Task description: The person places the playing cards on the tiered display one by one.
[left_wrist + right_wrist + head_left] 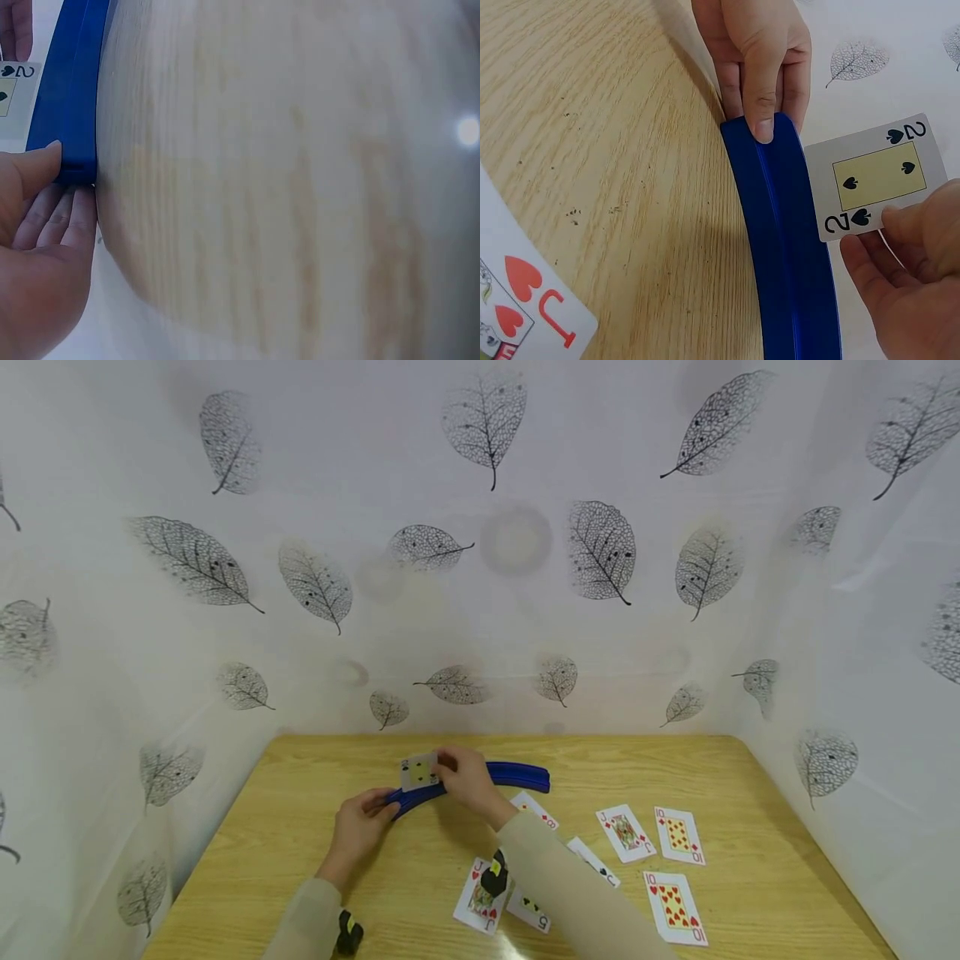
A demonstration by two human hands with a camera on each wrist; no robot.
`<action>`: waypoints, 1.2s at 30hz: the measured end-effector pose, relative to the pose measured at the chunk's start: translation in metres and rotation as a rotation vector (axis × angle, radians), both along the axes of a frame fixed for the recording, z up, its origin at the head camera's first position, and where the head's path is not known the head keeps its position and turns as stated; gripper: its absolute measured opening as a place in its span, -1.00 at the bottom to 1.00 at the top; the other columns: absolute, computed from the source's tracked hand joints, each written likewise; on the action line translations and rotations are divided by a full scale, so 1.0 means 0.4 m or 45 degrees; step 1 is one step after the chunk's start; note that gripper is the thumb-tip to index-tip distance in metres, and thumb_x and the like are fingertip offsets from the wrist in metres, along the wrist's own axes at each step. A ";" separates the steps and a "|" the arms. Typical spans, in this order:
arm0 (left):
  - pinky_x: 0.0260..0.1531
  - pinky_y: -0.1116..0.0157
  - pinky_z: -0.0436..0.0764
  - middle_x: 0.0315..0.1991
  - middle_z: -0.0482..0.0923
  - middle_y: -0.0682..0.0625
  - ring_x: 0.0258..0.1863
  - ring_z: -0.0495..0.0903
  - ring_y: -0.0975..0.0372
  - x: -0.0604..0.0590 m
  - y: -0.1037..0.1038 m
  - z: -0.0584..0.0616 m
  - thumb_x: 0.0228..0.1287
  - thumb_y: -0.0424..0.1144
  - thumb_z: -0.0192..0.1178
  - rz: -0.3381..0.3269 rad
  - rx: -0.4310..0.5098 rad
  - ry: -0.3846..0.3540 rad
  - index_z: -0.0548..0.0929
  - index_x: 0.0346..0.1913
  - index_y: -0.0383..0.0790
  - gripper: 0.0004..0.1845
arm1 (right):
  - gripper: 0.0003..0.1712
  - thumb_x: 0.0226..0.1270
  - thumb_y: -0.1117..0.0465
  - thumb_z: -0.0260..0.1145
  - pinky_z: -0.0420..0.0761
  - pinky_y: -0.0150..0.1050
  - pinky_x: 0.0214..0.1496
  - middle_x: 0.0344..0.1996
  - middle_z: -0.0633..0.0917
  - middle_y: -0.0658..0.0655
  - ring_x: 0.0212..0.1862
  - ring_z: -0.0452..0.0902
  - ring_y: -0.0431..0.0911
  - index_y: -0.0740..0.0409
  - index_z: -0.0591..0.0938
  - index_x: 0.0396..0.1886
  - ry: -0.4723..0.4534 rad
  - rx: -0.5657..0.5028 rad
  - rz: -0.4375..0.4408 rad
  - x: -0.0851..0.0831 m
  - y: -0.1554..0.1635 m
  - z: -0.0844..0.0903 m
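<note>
Evidently a two-handed job at the far side of the table (637,756). Left hand (358,831) closed on the near-left end of the curved blue rack (521,774), thumb over the top, fingers tucked beneath. Probably a bracing grip: the rack looks light, and a push from a card could slide or tip it.

Right hand (468,781) narrow, pinching the two of spades (881,176) by its right-hand side, thumb on the face. Most of the face is uncovered, both indices legible in the right wrist view — the side grip likely serves to leave the long lower edge free. Card is held face toward the person, just at the rack's far edge, left of the rack's middle. Whether that lower edge sits in a slot, cannot tell.

Loose cards lie face up to the right and nearer the person, apparently spread so each can be read and picked singly: jack of diamonds (626,832), ten of diamonds (680,835), ten of hearts (675,908), jack of hearts (471,902), a black five (534,912). Eight of diamonds (536,810) lies close by the rack. Another black card (595,862) is partly hidden by the right sleeve (570,885) — identity uncertain. No other card seen on the visible stretches of rack.
</note>
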State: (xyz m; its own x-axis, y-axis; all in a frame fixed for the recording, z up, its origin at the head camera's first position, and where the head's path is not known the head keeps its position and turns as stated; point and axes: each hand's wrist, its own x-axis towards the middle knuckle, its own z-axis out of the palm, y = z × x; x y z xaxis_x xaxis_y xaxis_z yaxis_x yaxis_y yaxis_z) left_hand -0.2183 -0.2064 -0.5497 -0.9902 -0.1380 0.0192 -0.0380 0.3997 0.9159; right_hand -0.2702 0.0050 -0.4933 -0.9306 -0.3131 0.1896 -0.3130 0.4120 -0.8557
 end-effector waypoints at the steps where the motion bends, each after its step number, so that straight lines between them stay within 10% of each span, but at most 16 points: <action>1: 0.06 0.34 0.77 0.11 0.74 -0.33 0.14 0.75 -0.08 -0.001 -0.001 -0.001 0.40 -0.43 0.36 -0.005 -0.002 0.007 0.73 0.15 -0.41 -0.70 | -0.73 0.54 0.36 0.29 0.81 -0.19 -0.01 0.00 0.79 0.25 0.00 0.74 0.03 0.30 0.73 0.14 -0.007 0.000 0.003 -0.001 -0.002 0.000; 36: 0.01 0.43 0.72 0.11 0.74 -0.35 0.15 0.74 -0.10 0.000 -0.004 -0.002 0.40 -0.42 0.36 -0.032 -0.008 0.035 0.73 0.16 -0.42 -0.68 | -0.82 0.55 0.38 0.26 0.77 -0.15 0.04 -0.08 0.80 0.19 -0.01 0.75 0.03 0.21 0.75 -0.01 0.084 0.072 0.092 -0.037 -0.031 -0.020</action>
State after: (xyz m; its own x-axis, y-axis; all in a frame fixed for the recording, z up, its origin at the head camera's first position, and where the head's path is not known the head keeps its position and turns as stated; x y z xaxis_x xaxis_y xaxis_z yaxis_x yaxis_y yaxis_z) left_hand -0.2182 -0.2080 -0.5503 -0.9925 -0.1130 0.0473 -0.0026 0.4056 0.9140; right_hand -0.2852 -0.0074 -0.5014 -0.8912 -0.3908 0.2302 -0.3987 0.4331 -0.8083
